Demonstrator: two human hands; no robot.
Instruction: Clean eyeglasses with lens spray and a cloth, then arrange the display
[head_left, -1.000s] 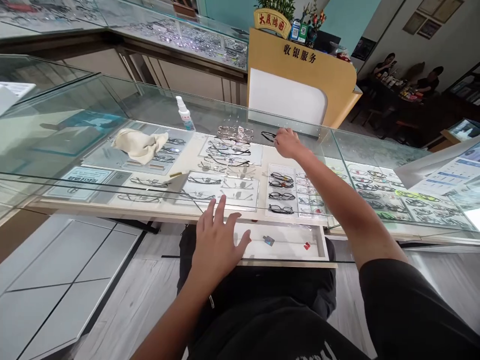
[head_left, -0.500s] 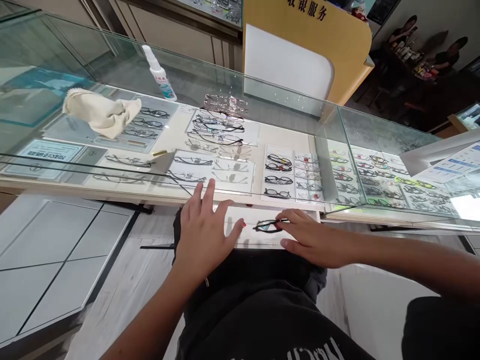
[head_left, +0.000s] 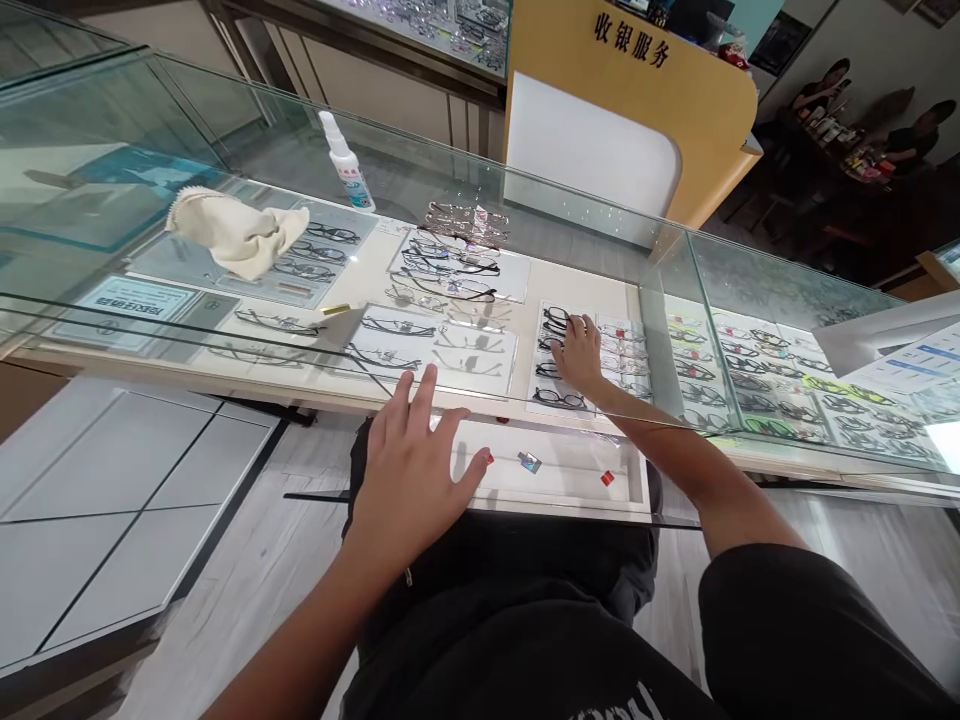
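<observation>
My right hand [head_left: 581, 354] reaches into the glass display case, its fingers closed on black eyeglasses [head_left: 556, 319] at the top of a column of frames. Lower in that column lie more dark-rimmed eyeglasses [head_left: 559, 399]. My left hand [head_left: 414, 462] is open with fingers spread, resting at the left end of a pulled-out white drawer [head_left: 555, 505] and the case's front edge. Inside the drawer are a shiny silvery tag [head_left: 530, 462], a red tag [head_left: 607, 478], and another red piece beside my left thumb.
A white spray bottle [head_left: 349, 170] and a cream cloth [head_left: 236, 232] sit on the glass top at left. Several eyeglasses on trays [head_left: 469, 350] fill the case. A glass partition [head_left: 712, 330] stands to the right. Two people sit far back at right.
My right hand has moved from the drawer up into the case, and the black eyeglasses are gone from the drawer. My left hand stays about where it was. The view has shifted slightly.
</observation>
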